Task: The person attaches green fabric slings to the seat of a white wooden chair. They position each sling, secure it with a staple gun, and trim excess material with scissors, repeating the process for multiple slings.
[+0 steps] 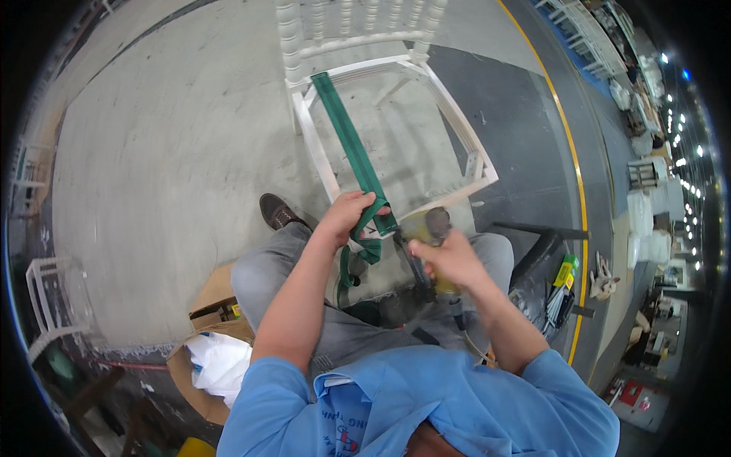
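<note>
left hand: forearm reached forward from the lower edge, fingers curled tight around the near end of a green strap, loose end folded below the fist. strap ran taut from the hand up and across the open seat of a white chair frame to its back rail. right hand: arm bent inward, fingers wrapped firmly around the handle of a yellow power tool, its head just beside the strap at the chair's front rail. both hands close together above the knees. person seated, grey trousers, blue shirt, dark shoe on the concrete floor. surroundings: cardboard box with white bag at left, another white frame far left, yellow floor line at right, bundle of small tools near the right knee.
</note>
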### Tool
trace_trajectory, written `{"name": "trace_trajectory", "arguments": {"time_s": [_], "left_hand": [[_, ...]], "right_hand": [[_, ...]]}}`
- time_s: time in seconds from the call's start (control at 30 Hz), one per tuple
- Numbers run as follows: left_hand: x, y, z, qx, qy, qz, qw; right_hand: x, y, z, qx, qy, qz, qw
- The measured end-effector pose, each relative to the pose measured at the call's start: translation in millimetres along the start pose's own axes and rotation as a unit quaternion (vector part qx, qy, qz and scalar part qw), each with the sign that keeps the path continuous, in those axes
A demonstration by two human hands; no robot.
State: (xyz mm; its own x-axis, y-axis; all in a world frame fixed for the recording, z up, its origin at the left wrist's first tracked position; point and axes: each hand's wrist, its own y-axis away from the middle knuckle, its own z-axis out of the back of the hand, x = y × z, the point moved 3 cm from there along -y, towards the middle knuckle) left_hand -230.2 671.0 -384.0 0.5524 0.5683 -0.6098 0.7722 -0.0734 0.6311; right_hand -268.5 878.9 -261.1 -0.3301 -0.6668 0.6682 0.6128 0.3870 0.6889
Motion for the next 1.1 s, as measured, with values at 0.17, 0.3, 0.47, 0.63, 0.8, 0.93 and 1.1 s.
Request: {"name": "trace_trajectory", "arguments": {"time_s": [0.17,0.3,0.47,0.63,0.8,0.93,1.1], "left_hand": [[9,13,-9,0.05,-0.128,-0.044,0.989],[22,28,-31,-0.009,-0.417,-0.161,0.894],[39,40,-50,-0.076,-0.546,-0.243,0.798],[51,40,-58,-0.153,-0.589,-0.233,0.759],[55,47,-71,-0.147,-0.541,-0.224,0.797],[52,47,-74,-0.127,-0.477,-0.178,0.851],[54,50,-72,-0.138,-0.409,-0.127,0.893]], "right_hand": [[-6,86,109,-0.135,-0.139,0.12,0.974],[-72,165,221,-0.342,-0.119,0.061,0.93],[-195,218,289,-0.4,-0.245,-0.026,0.883],[-312,189,282,-0.32,-0.374,-0.079,0.867],[-362,145,284,-0.256,-0.417,-0.071,0.869],[-360,163,292,-0.415,0.033,-0.187,0.89],[-386,237,297,-0.459,0.1,-0.277,0.838]]}}
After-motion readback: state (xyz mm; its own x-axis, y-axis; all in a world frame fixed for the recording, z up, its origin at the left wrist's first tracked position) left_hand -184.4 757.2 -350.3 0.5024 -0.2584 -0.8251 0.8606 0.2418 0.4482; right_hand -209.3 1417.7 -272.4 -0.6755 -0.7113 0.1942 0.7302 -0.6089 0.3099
